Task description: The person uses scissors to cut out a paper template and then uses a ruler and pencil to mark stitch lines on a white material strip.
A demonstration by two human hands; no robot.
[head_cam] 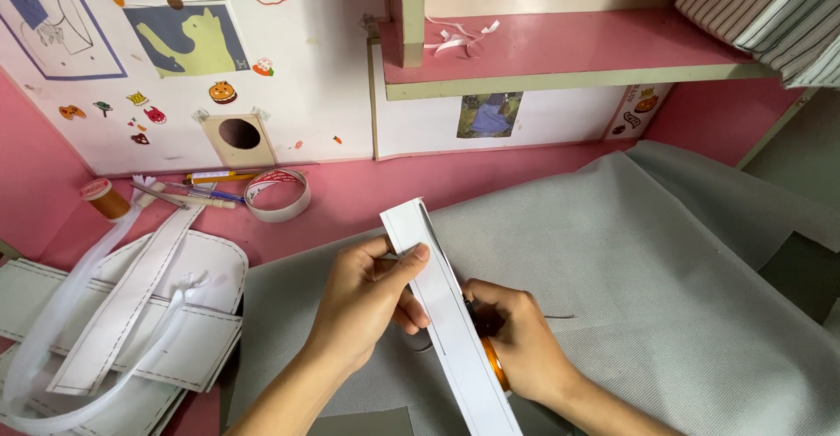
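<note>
My left hand (372, 300) pinches a long white paper strip (446, 322) near its upper end, thumb on top. The strip runs diagonally from the desk's middle toward the bottom edge. My right hand (521, 344) sits just right of the strip, closed on scissors with an orange handle (495, 363); the blades are mostly hidden behind the strip. Both hands rest over a large sheet of grey fabric (630, 270) spread on the pink desk (350, 193).
White paper pattern pieces and white straps (131, 313) lie at the left. A tape roll (278, 195), pens (206, 187) and an orange thread spool (105, 198) sit near the back wall. A pink shelf (560, 51) overhangs the desk; striped cloth (770, 12) at top right.
</note>
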